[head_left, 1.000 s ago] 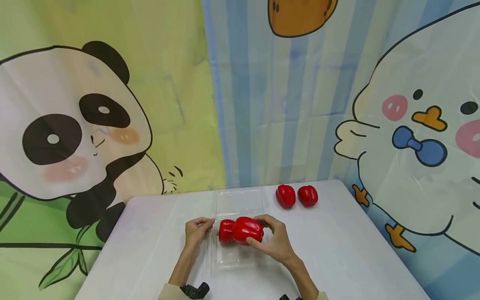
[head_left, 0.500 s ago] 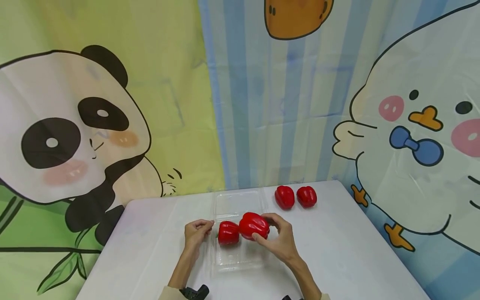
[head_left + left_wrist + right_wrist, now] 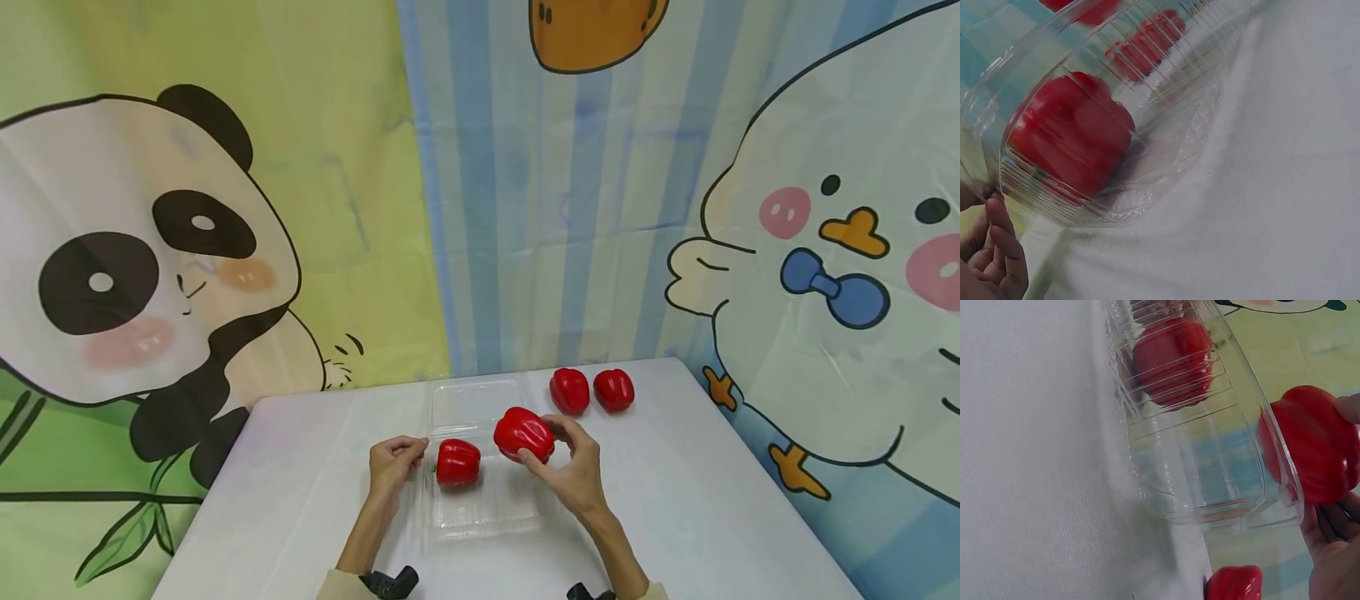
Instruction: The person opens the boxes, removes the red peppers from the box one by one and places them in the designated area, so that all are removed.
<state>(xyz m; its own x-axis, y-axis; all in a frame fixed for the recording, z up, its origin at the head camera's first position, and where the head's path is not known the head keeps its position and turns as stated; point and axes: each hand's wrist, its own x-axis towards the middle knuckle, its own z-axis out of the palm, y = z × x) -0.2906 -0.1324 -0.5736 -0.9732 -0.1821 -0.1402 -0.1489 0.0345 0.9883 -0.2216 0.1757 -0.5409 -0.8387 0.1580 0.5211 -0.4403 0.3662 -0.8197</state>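
Note:
A clear plastic clamshell box (image 3: 491,527) lies with its lid spread flat behind its base. One red bell pepper (image 3: 457,463) sits in the left part of the base. My left hand (image 3: 393,468) pinches the box's left rim between thumb and fingers, which the left wrist view shows at its edge. In my right hand (image 3: 573,468) is a second red bell pepper (image 3: 522,433), gripped from the right with thumb and fingers. It hangs over the right part of the box, apart from the first pepper; the right wrist view shows it above the rim.
Two more red bell peppers, a left one (image 3: 569,391) and a right one (image 3: 614,390), lie near the back edge of the white table (image 3: 675,500), right of the box lid (image 3: 477,406). A printed curtain (image 3: 510,208) hangs behind.
My right hand has carried its pepper to the right and back, away from the pepper in the box, so a gap has opened between them. My left hand stays at the rim.

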